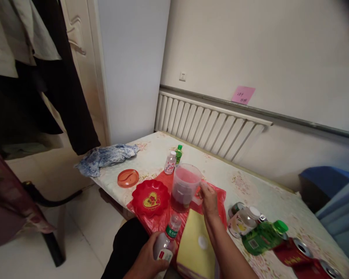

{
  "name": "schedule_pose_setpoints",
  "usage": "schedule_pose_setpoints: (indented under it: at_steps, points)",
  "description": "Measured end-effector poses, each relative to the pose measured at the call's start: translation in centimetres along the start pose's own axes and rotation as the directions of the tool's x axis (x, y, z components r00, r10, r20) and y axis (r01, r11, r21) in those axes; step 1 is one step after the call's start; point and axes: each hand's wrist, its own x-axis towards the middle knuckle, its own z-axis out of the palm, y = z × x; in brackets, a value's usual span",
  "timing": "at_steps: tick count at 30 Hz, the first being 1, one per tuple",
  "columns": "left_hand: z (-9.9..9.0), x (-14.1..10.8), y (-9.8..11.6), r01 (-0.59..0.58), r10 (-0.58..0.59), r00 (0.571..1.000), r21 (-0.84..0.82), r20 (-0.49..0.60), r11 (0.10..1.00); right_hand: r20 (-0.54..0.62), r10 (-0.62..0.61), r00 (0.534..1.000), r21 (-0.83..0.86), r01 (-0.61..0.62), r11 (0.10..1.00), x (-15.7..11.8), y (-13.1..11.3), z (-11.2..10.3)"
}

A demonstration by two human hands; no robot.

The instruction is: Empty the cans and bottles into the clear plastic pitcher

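My left hand (151,254) is closed around a see-through plastic bottle (164,245) with a green and white label, held upright near my lap; no cap shows on its mouth. My right hand (208,197) grips the handle of a translucent plastic jug (184,190), which stands over a red plastic sheet (218,193). Directly left of the jug lies a red scalloped plate (136,199) with a yellow print. A yellow box (192,248) sits below my right forearm, with a round white cap (203,242) on top.
Behind the jug stand a white-capped bottle (170,163) and a green-capped bottle (178,153). An orange dish (128,178) and a blue patterned cloth (110,157) lie left. On the right lie a green bottle (260,238), a pale bottle (241,223) and red cans (293,252). A radiator (203,122) lines the wall.
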Motion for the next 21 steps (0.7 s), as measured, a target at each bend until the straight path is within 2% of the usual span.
schedule_pose_setpoints:
  at_steps: [6, 12, 21]
  points:
    - [-0.3, 0.1, 0.3, -0.043, 0.042, 0.999, -0.048, -0.022, 0.998, -0.003, -0.087, 0.996, -0.024, 0.087, 0.996, 0.3, -5.4, -1.6]
    - [0.6, -0.1, 0.8, -0.078, 0.075, 0.996, -0.075, -0.036, 0.994, 0.015, -0.082, 0.997, -0.158, 0.083, 0.984, -1.9, -11.1, -4.9]
    - [2.2, -0.9, 2.5, -0.146, 0.145, 0.989, -0.025, -0.015, 0.989, 0.092, 0.053, 0.994, -0.299, -0.023, 0.954, -6.4, -14.3, -11.2]
